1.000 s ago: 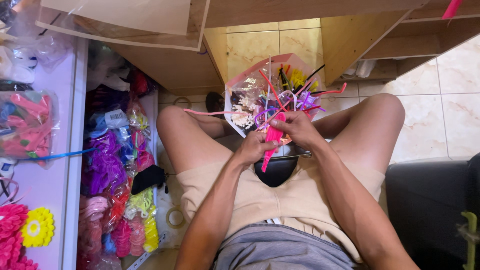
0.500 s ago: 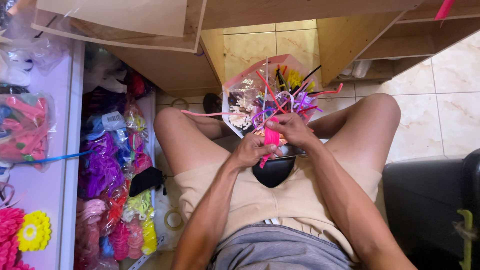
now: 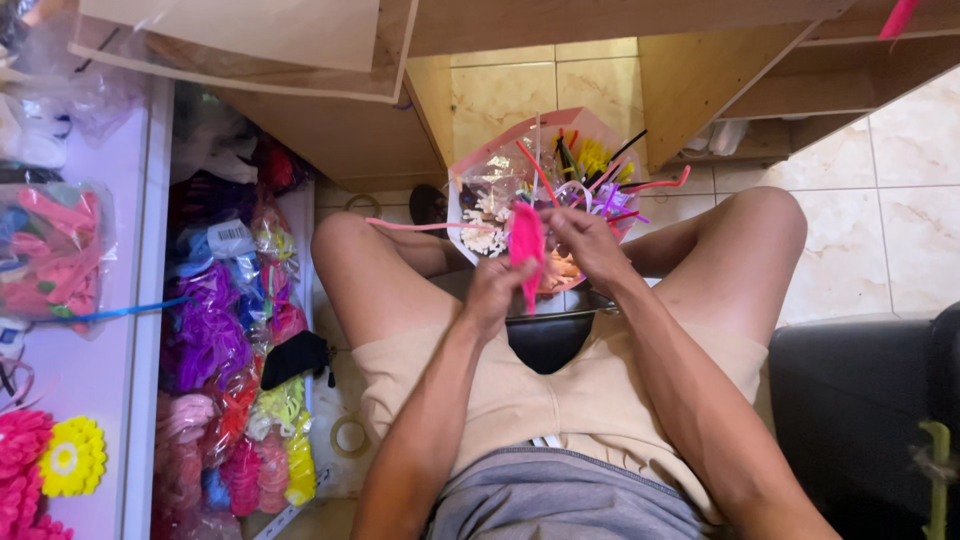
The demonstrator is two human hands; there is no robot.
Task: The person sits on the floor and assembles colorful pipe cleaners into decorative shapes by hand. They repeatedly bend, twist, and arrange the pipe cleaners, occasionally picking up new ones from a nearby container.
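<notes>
Two hands — left hand point(image 3: 497, 292) and right hand point(image 3: 583, 243) — pinch the pink fuzzy piece point(image 3: 526, 243); a loose grip likely drops it into the crowded pink tray point(image 3: 470, 175).

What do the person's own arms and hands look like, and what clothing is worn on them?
Both arms are bare from the elbow down, with no sleeves showing in the picture. The left hand and the right hand wear no gloves, and no rings, watch or bracelet can be seen. No markings are visible on either forearm.
</notes>
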